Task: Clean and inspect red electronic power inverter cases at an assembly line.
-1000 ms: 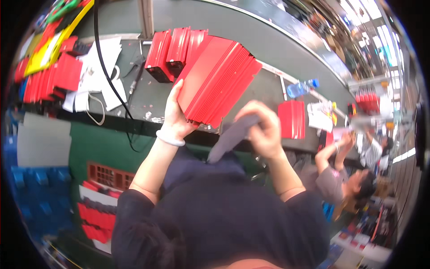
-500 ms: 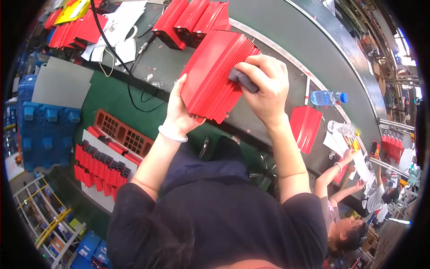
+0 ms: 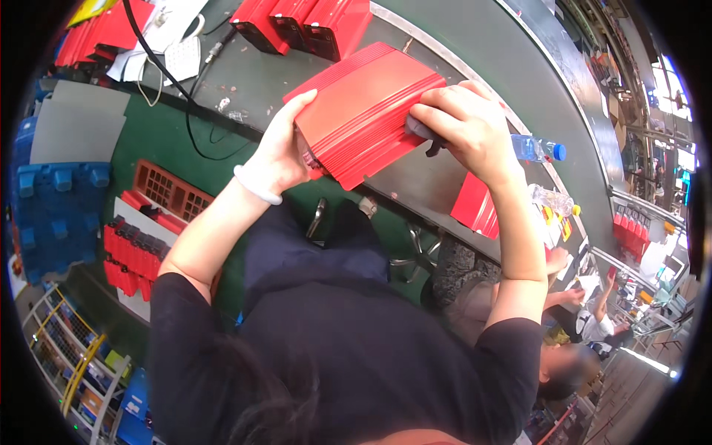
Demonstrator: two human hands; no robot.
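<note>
left hand clamped on the red ridged box, held up over the tabletop near edge | right hand presses a grey cloth on its side | box looks hard, a bit heavy, smooth; hold by its ends

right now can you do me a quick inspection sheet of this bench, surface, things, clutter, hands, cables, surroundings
surface: dark grey workbench beside a conveyor belt
job's things: red ribbed metal casing, held tilted above the bench; dark grey tool pressed against its right side
clutter: more red casings at the far edge, white papers, plastic bottle
hands: left hand grips the casing's left end, white band on the wrist; right hand closed on the tool
cables: black cable runs across the bench and over its edge
surroundings: red crate and blue trays below left; another person seated at right
</note>
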